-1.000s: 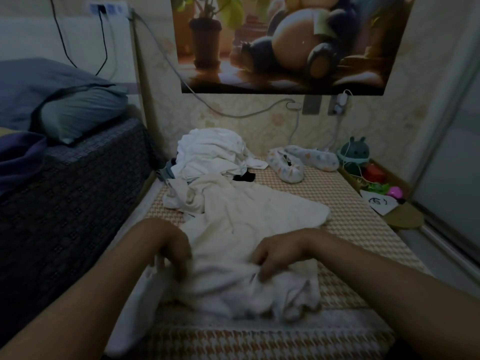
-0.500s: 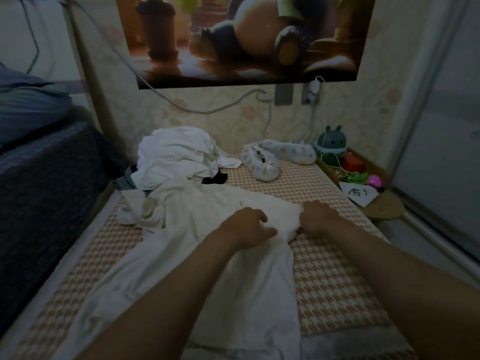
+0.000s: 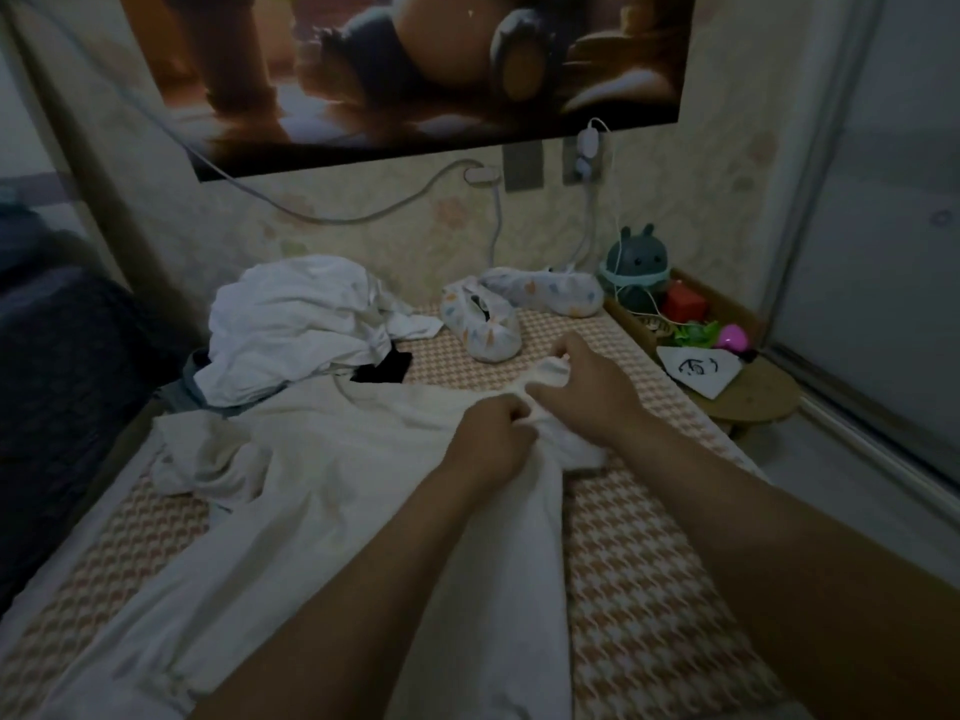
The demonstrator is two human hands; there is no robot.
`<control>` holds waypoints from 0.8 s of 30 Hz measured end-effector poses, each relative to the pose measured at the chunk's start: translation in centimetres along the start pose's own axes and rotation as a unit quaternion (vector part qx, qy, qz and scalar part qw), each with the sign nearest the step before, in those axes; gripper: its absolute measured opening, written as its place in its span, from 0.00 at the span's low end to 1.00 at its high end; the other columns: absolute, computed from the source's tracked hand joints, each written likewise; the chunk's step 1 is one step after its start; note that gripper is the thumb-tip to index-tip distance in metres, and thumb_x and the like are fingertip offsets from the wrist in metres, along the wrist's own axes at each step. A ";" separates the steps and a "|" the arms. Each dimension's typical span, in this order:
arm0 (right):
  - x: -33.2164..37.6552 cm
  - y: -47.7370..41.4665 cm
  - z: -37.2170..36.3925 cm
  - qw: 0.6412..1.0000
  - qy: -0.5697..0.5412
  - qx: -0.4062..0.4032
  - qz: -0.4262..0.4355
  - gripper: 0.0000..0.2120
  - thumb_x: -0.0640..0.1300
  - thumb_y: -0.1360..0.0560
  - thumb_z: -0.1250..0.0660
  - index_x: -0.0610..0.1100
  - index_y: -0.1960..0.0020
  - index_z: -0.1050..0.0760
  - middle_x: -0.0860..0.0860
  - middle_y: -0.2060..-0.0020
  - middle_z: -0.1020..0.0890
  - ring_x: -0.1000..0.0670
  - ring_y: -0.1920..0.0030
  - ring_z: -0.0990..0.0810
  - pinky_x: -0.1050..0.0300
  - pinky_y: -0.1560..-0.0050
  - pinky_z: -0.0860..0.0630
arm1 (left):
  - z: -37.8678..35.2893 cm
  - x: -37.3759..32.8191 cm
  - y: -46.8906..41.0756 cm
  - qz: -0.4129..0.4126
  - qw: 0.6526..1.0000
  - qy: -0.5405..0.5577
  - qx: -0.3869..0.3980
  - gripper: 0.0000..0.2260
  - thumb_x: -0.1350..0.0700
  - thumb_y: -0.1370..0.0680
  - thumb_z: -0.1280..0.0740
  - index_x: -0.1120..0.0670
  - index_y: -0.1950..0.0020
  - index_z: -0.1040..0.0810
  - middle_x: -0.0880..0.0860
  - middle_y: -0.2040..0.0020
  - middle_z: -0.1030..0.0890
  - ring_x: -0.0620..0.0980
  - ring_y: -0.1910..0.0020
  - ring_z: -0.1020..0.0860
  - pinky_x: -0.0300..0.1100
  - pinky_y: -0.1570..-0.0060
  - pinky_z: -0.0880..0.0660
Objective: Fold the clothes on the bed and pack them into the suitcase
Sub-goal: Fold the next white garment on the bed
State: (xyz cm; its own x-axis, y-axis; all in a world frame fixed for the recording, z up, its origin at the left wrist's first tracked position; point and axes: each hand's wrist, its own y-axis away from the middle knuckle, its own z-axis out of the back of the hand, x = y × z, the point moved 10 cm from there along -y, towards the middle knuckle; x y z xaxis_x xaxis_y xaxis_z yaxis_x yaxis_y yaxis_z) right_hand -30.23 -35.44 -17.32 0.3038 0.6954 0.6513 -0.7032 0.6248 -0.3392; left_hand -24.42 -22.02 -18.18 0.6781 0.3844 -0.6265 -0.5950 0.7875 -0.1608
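Dim bedroom, looking down on a bed (image 3: 649, 563) with an orange houndstooth cover. A cream garment (image 3: 337, 485) lies spread along it. The left hand (image 3: 493, 433) curls its fingers into the garment's far edge, and the right hand (image 3: 587, 392) pinches a fold just beyond. Behind sits a crumpled pile of white clothes (image 3: 296, 324) (a black item (image 3: 384, 366) pokes out beneath), with patterned slippers (image 3: 483, 324) near the wall.

The cream garment (image 3: 322, 485) runs past the bottom edge.
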 end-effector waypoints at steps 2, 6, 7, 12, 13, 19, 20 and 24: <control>0.0 -0.6 1.9 0.988 0.138 -0.032 0.067 0.16 0.46 0.28 0.31 0.50 0.43 0.31 0.51 0.59 0.23 0.47 0.60 0.23 0.56 0.65 0.33 | -1.2 -2.7 -0.3 -0.043 0.999 0.029 -0.009 0.03 0.59 0.23 0.35 0.56 0.56 0.23 0.49 0.58 0.22 0.45 0.58 0.27 0.33 0.66 0.38; -1.6 -0.9 2.9 0.950 0.243 -0.091 0.172 0.11 0.42 0.28 0.41 0.41 0.51 0.22 0.46 0.62 0.20 0.43 0.64 0.20 0.58 0.67 0.33 | -8.5 -4.1 1.0 -0.055 0.976 0.045 0.207 0.12 0.61 0.24 0.34 0.54 0.42 0.19 0.53 0.44 0.19 0.48 0.46 0.22 0.34 0.46 0.29; -2.6 -1.1 1.8 0.946 0.278 -0.054 0.160 0.12 0.42 0.27 0.42 0.40 0.54 0.22 0.45 0.61 0.20 0.43 0.62 0.20 0.56 0.65 0.30 | -9.3 -3.7 1.3 -0.038 0.967 0.065 0.245 0.12 0.60 0.23 0.33 0.53 0.41 0.19 0.53 0.44 0.19 0.49 0.47 0.21 0.38 0.45 0.25; -3.0 -1.8 -2.4 0.899 0.427 0.041 0.088 0.18 0.42 0.25 0.38 0.46 0.36 0.28 0.42 0.40 0.26 0.40 0.40 0.28 0.44 0.36 0.36 | -3.0 1.3 -2.0 0.026 0.982 0.121 0.141 0.08 0.63 0.22 0.36 0.56 0.49 0.19 0.55 0.52 0.18 0.50 0.60 0.18 0.38 0.62 0.21; -1.8 -2.0 -3.4 0.902 0.417 0.053 0.100 0.19 0.42 0.25 0.40 0.47 0.34 0.29 0.44 0.38 0.27 0.42 0.38 0.29 0.45 0.34 0.38 | -1.1 3.0 -2.8 0.024 0.991 0.075 0.108 0.08 0.64 0.22 0.37 0.55 0.49 0.19 0.55 0.50 0.18 0.51 0.57 0.18 0.41 0.58 0.20; 0.5 -4.4 -11.0 0.957 0.236 0.143 0.093 0.18 0.45 0.18 0.44 0.48 0.29 0.31 0.48 0.32 0.28 0.47 0.35 0.29 0.55 0.36 0.36 | 7.5 14.7 -6.5 0.075 0.979 -0.185 -0.028 0.15 0.62 0.21 0.39 0.54 0.36 0.24 0.57 0.35 0.26 0.56 0.36 0.27 0.45 0.36 0.32; 0.3 -4.8 -11.8 0.954 0.253 0.140 0.086 0.18 0.49 0.18 0.45 0.48 0.29 0.32 0.47 0.33 0.28 0.46 0.35 0.29 0.55 0.37 0.35 | 8.2 16.1 -6.8 0.084 0.974 -0.209 -0.026 0.17 0.61 0.21 0.40 0.54 0.33 0.27 0.57 0.31 0.29 0.56 0.33 0.30 0.46 0.34 0.34; -0.6 -6.7 -13.5 0.940 0.314 0.129 0.026 0.24 0.60 0.22 0.40 0.45 0.34 0.27 0.45 0.38 0.24 0.43 0.38 0.26 0.52 0.42 0.31 | 9.5 21.7 -7.7 0.133 0.942 -0.307 0.017 0.22 0.57 0.18 0.44 0.55 0.24 0.41 0.57 0.28 0.36 0.57 0.31 0.32 0.51 0.35 0.33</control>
State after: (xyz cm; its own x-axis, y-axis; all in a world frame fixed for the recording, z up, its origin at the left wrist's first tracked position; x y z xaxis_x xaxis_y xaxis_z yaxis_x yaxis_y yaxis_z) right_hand -17.05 -35.27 -24.62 0.5277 0.8455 0.0816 -0.8353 0.5340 -0.1306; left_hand -0.95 -15.18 -23.30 0.6344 0.7688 -0.0798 -0.7725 0.6344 -0.0292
